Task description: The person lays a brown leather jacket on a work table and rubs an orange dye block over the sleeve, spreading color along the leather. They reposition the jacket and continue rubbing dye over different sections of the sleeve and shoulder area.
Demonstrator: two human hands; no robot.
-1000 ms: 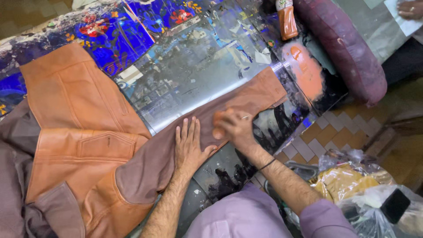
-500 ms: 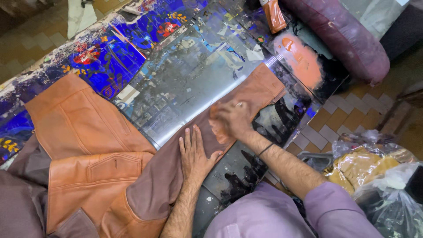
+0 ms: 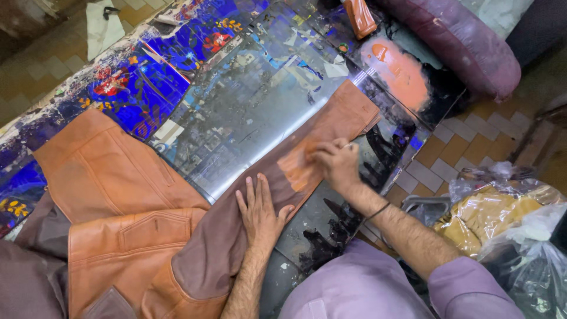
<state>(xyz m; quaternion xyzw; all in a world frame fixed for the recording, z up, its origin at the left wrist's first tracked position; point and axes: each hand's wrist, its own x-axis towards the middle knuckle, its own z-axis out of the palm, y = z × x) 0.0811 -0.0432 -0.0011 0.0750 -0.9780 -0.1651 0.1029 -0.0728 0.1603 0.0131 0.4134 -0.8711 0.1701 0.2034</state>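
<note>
A tan leather jacket (image 3: pixel 112 195) lies spread on a glossy, paint-stained table (image 3: pixel 248 100). One sleeve (image 3: pixel 331 121) stretches out to the right, its near half darker brown. My left hand (image 3: pixel 260 210) presses flat on the dark part of the sleeve, fingers apart. Further along the sleeve, my right hand (image 3: pixel 333 162) is closed, fingertips down on an orange patch (image 3: pixel 295 168). Whatever it may hold is hidden under the fingers.
An orange smear (image 3: pixel 401 71) marks the table's far right corner, next to a small brown bottle (image 3: pixel 359 16). A maroon cushion (image 3: pixel 466 44) lies beyond. Plastic bags (image 3: pixel 502 218) with yellow contents sit on the tiled floor at right.
The view has shifted slightly. My right hand stays closed on the sleeve, working over the orange patch. My left hand stays flat on the sleeve.
</note>
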